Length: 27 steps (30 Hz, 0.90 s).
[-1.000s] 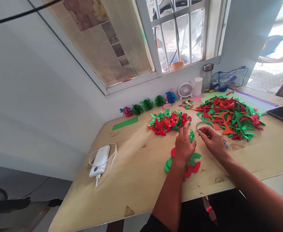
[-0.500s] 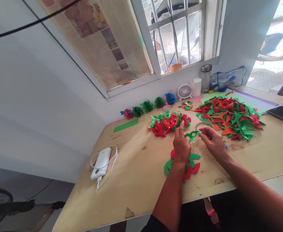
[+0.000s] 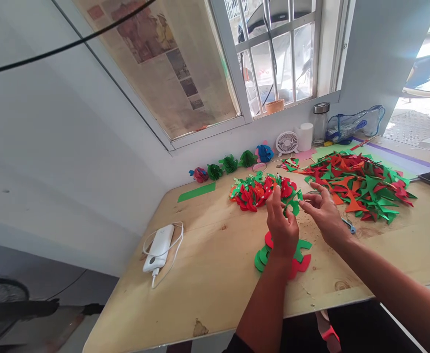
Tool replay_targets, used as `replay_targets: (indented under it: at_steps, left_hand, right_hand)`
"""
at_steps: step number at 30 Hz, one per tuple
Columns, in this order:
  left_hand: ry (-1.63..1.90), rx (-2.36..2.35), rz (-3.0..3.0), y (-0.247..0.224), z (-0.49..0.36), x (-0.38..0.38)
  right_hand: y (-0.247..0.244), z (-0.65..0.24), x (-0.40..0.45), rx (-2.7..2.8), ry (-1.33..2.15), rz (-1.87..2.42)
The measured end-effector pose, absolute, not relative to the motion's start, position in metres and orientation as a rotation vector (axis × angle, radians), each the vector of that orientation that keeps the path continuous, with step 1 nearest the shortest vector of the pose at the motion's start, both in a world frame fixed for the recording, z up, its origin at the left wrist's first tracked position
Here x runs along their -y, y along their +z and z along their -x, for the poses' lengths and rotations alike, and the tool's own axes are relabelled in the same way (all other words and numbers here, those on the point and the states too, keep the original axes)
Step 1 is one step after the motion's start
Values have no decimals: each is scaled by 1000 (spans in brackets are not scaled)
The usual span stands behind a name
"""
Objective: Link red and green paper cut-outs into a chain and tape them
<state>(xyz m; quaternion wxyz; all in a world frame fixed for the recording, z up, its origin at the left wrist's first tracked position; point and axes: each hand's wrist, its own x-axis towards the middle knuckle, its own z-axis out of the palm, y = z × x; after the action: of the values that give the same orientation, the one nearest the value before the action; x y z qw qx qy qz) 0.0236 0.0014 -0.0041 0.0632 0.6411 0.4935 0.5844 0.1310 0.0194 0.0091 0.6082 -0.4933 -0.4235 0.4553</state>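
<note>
Half a second ago the green paper piece (image 3: 293, 207) lay stretched out low between your hands; now it is bunched closer to your left hand (image 3: 284, 228) and curls upward, and your right hand (image 3: 325, 215) covers more of the wire ring behind it. The piece is bright green with a curved, cut-out outline. It sits between your two hands, just in front of the pile of red, orange and green cut shapes (image 3: 253, 192) on the wooden table (image 3: 207, 264). Your left hand points away from you, its thumb and fingers narrowed on the piece, with the forearm passing over loose red and green pieces (image 3: 262, 257). Your right hand comes in from the right, index finger raised, thumb tip at the piece's right edge; you can't tell whether it grips.
</note>
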Motion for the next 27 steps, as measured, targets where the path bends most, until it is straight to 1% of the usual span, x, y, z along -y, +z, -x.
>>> replay_targets:
  at_steps: [11, 20, 27]
  left_hand:
    - [1799, -1412, -1520, 0, -24, -6]
    - [1641, -1317, -1326, 3, -17, -10]
    - [1558, -1311, -1235, 5, -13, -13]
  right_hand:
    - [8, -127, -30, 1100, 1062, 1128]
    - [-10, -127, -32, 1183, 1200, 1082]
    - [-9, -129, -30, 1155, 1246, 1106]
